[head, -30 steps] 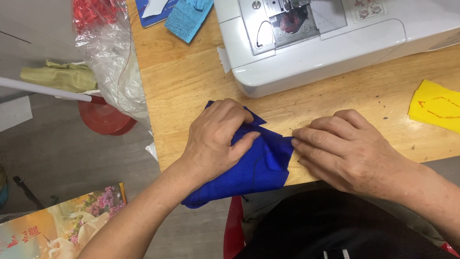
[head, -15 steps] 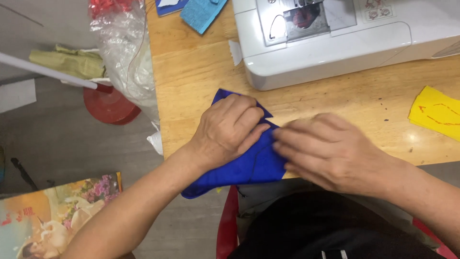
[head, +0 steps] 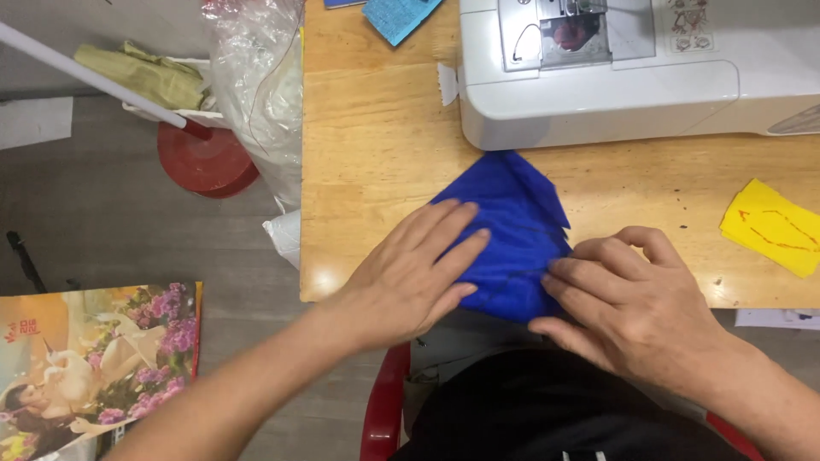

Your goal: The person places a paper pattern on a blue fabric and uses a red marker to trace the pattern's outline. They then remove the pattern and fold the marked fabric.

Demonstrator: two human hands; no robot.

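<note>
We have a blue cloth [head: 511,224] lying at the near edge of the wooden table [head: 376,145], just in front of the white sewing machine [head: 615,72], its lower corner hanging slightly over the edge. Our left hand [head: 410,277] lies flat and open on the cloth's left side, fingers spread and pressing down. Our right hand [head: 632,303] rests at its right edge with fingers curled, the fingertips pushing into the fabric; it grasps nothing that we can see. Further right on the table lies a yellow cloth piece [head: 773,226]. Beyond the table's left edge hangs a clear plastic bag [head: 260,81], with a red round stool [head: 205,162] on the floor beside it.
</note>
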